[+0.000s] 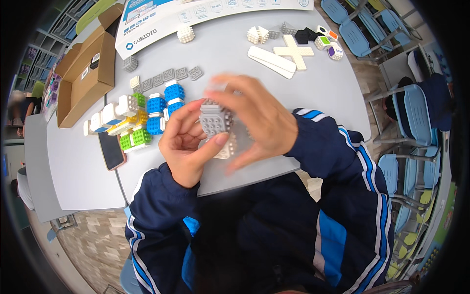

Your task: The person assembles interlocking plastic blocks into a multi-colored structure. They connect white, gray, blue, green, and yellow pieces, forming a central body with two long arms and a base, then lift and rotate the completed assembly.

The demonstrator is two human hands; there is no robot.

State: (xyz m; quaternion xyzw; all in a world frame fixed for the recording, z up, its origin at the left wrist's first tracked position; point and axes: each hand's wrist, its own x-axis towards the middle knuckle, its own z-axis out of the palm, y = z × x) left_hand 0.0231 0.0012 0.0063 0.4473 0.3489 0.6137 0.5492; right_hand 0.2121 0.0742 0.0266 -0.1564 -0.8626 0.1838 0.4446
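Observation:
A grey studded building block [215,120] is held over the near table edge by my left hand [188,139], its fingers and thumb closed around the block's side. Below it, a white studded block [227,147] shows in part; whether the two are joined I cannot tell. My right hand [262,115] is blurred by motion just right of the grey block. Its fingers and thumb are spread apart, with nothing seen between them but the block's edge nearby. Left of my hands stands an assembly of blue, green, yellow and white blocks [140,128].
Grey square connector plates [169,74] lie in a row beyond the assembly. A phone [112,151] lies beside it. An open cardboard box [88,78] is at the left, a large white box [210,19] at the back. White cross-shaped pieces [293,51] and small cubes [335,52] sit far right.

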